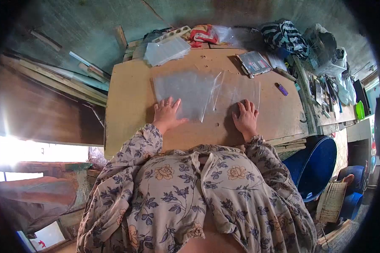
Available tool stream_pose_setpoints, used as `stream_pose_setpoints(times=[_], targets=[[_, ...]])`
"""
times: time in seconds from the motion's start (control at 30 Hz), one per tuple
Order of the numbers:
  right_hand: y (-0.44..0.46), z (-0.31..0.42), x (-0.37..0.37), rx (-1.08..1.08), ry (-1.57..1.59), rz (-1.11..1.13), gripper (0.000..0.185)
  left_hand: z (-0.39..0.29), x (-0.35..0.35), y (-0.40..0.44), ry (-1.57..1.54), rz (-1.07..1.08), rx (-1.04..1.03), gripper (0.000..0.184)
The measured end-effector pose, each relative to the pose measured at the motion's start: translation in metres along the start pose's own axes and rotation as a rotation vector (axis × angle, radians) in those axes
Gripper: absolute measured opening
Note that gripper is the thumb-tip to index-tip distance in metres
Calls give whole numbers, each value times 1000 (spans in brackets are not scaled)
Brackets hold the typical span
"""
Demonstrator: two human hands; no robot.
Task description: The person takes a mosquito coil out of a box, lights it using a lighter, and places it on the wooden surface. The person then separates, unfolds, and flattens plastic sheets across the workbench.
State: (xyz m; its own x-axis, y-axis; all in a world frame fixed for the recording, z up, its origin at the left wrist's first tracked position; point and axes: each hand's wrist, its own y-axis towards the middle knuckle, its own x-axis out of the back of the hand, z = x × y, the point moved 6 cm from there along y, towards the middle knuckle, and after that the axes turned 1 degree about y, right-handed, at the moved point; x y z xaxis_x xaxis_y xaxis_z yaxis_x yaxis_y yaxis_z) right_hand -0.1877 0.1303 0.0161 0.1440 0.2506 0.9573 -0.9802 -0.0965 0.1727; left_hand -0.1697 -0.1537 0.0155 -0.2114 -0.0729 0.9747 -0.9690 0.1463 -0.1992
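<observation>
Clear plastic sheets or bags [183, 90] lie in a stack on the wooden tabletop [128, 107] in front of me. Beside them, to the right, a single clear plastic piece [240, 90] lies flat, its left edge meeting or overlapping the stack. My left hand [168, 114] rests with fingers spread on the lower left corner of the stack. On the lower edge of the right piece lies my right hand [245, 118], fingers stretched out. Neither hand grips anything.
More clear plastic sheets [166, 50] sit at the back left. Toward the back right are a flat box with a printed label [254, 63] and a purple lighter [281, 89]. A blue barrel [314, 164] stands right of the table. Wooden planks [59, 78] lean at left.
</observation>
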Motion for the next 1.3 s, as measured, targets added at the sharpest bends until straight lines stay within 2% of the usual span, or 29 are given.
stream_pose_setpoints(times=[0.17,0.23,0.27,0.33,0.47,0.53,0.57,0.6,0.63,0.7,0.77,0.8,0.9,0.93,1.0,1.07,1.13,1.2,1.23,1.3], targets=[[1,0,0,-3,31,14,45,8,-7,11,1,-88,44,75],[1,0,0,3,27,-4,45,8,-6,14,-26,-129,46,56],[1,0,0,11,23,-14,45,10,-9,16,-31,-129,50,56],[1,-1,-3,12,16,-12,45,14,-11,23,24,-192,10,32],[3,-2,-2,-6,31,6,46,46,-38,34,-195,-296,82,22],[3,-2,-2,-9,28,7,46,80,-40,21,-783,-697,329,22],[3,-1,-2,-9,24,9,46,95,-35,11,-677,-866,416,23],[3,0,0,-7,26,9,46,109,-50,13,-675,-867,418,23],[2,1,3,-10,5,-9,44,135,-81,8,-811,-1001,583,25],[1,3,1,-6,-14,-20,42,142,-81,-16,-941,-1132,760,26],[3,-1,-3,-27,16,3,47,139,-95,-29,-1884,-1095,904,27],[3,0,-3,-22,19,3,47,145,-95,-32,-1882,-1102,906,27],[3,0,-2,-16,-1,14,46,144,-87,-40,-1864,-898,1013,37],[3,0,-3,-11,0,11,45,142,-73,-53,-1527,-995,1153,45],[2,-1,-3,-12,-1,7,45,117,-41,-69,-1179,-1064,1259,54],[2,0,-2,-2,5,-23,44,85,-8,-63,-777,-959,997,73],[5,1,1,-5,0,-21,43,36,21,-39,-384,-910,71,83],[1,1,0,-9,-5,-12,43,-9,23,-17,-205,-429,-7,84],[1,1,0,1,2,-16,43,-16,22,-10,-206,-432,-9,84],[4,0,1,4,5,-33,43,-17,1,12,-182,-174,95,81]])
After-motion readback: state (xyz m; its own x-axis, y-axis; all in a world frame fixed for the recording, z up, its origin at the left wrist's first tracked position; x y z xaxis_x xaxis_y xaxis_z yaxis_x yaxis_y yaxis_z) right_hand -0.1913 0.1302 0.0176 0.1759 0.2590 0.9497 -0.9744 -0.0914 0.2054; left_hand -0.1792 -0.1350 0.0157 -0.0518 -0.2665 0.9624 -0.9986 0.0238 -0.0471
